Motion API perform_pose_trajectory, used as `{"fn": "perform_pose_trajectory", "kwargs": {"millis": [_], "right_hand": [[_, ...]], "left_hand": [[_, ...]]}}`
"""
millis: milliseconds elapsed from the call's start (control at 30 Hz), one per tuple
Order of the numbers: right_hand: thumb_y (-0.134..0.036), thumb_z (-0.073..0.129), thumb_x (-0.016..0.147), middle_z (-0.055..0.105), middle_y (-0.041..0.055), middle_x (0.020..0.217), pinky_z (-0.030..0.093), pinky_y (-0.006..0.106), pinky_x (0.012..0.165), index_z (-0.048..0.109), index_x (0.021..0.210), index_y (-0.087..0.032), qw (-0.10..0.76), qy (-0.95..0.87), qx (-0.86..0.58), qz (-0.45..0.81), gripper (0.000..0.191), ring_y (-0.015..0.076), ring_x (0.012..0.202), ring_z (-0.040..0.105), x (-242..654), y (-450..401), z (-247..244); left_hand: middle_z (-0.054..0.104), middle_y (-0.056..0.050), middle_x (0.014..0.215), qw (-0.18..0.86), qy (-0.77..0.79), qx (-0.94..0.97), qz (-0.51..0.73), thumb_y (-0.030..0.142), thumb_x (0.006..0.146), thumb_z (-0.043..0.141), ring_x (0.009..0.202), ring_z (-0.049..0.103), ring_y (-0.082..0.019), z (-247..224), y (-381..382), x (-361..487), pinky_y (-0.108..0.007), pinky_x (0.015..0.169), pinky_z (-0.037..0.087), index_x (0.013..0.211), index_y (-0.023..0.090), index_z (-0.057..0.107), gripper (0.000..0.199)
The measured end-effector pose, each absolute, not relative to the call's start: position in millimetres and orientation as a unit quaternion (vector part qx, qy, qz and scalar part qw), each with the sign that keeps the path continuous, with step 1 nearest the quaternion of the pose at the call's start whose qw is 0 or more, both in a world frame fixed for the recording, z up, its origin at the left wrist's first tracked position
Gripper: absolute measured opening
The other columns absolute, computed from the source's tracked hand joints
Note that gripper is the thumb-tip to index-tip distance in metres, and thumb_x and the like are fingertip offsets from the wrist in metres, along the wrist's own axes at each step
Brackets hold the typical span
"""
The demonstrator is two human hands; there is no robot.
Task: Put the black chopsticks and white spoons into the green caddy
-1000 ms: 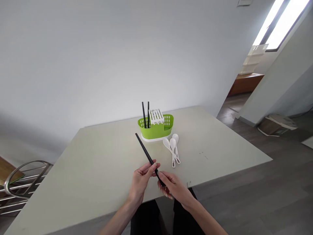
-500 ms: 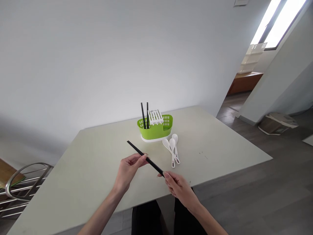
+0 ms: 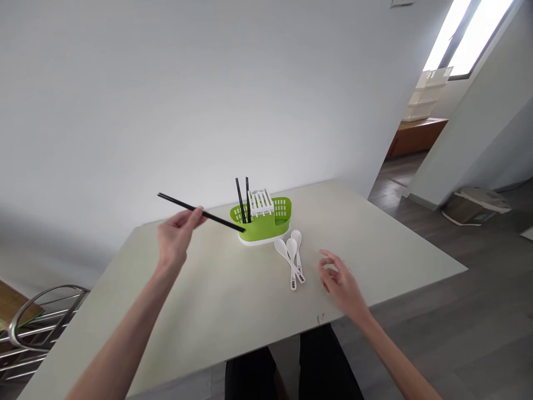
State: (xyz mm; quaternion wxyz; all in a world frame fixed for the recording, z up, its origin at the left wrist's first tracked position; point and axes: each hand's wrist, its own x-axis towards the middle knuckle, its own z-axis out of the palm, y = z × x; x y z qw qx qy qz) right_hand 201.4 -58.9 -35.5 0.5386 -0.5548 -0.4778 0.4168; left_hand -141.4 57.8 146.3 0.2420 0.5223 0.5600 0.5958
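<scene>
My left hand [image 3: 179, 233] pinches a pair of black chopsticks [image 3: 220, 220], raised above the table and slanting down to the right. Their lower end overlaps the front left of a green cutlery basket [image 3: 266, 229] in view; I cannot tell whether they touch it. More black chopsticks [image 3: 240, 200] stand upright in the basket's left part. A white slatted rack [image 3: 261, 203] sits over its middle. My right hand [image 3: 339, 280] hovers with fingers apart and nothing in them, right of several white spoons [image 3: 291, 258] that lie crossed on the table before the basket.
The pale table [image 3: 200, 311] stands against a white wall [image 3: 208, 100]. A metal-framed chair [image 3: 45, 316] is at the left. Beyond the table on the right, a bin [image 3: 474, 205] stands on the grey floor. My dark-clothed legs [image 3: 291, 366] are under the front edge.
My left hand has moved up and left, carrying the chopsticks. My right hand has let go of them and moved right and slightly up, past the spoons.
</scene>
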Motion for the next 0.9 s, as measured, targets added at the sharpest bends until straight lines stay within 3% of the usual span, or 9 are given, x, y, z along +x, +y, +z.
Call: {"fn": "perform_pose_trajectory", "kwargs": {"millis": [167, 433, 800, 900], "right_hand": [[-0.061, 0.053, 0.094, 0.066, 0.0096, 0.109, 0.049, 0.031, 0.063, 0.054, 0.138, -0.019, 0.511, -0.476, -0.652, 0.297, 0.061, 0.0151, 0.065, 0.059, 250, -28, -65], [-0.051, 0.046, 0.096, 0.072, 0.0079, 0.104, 0.051, 0.036, 0.078, 0.06, 0.131, -0.02, 0.442, -0.547, -0.672, 0.234, 0.049, 0.0203, 0.077, 0.066, 253, -16, -81], [-0.052, 0.047, 0.096, 0.072, 0.0081, 0.102, 0.051, 0.035, 0.075, 0.06, 0.129, -0.02, 0.446, -0.528, -0.678, 0.251, 0.048, 0.0205, 0.076, 0.064, 253, -19, -73], [-0.053, 0.048, 0.095, 0.072, 0.0078, 0.101, 0.051, 0.035, 0.075, 0.06, 0.128, -0.02, 0.45, -0.524, -0.678, 0.251, 0.048, 0.0205, 0.076, 0.065, 252, -20, -71]], "left_hand": [[0.082, -0.01, 0.095, 0.211, 0.575, 0.542, 0.575, 0.055, 0.071, 0.088, 0.094, 0.08, -0.029, 164, 119, -147, -0.043, 0.101, 0.062, 0.092, 0.014, 0.078, 0.048], [0.082, -0.011, 0.087, 0.203, 0.623, 0.582, 0.482, 0.043, 0.075, 0.085, 0.085, 0.081, -0.027, 131, 178, -130, -0.035, 0.089, 0.063, 0.084, 0.013, 0.079, 0.032], [0.081, -0.006, 0.076, 0.181, 0.663, 0.613, 0.39, 0.045, 0.072, 0.084, 0.086, 0.079, -0.027, 100, 199, -123, -0.034, 0.084, 0.06, 0.082, 0.019, 0.081, 0.028], [0.082, -0.007, 0.085, 0.16, 0.679, 0.615, 0.367, 0.047, 0.072, 0.084, 0.094, 0.077, -0.029, 100, 199, -120, -0.034, 0.081, 0.059, 0.084, 0.021, 0.082, 0.028]]}}
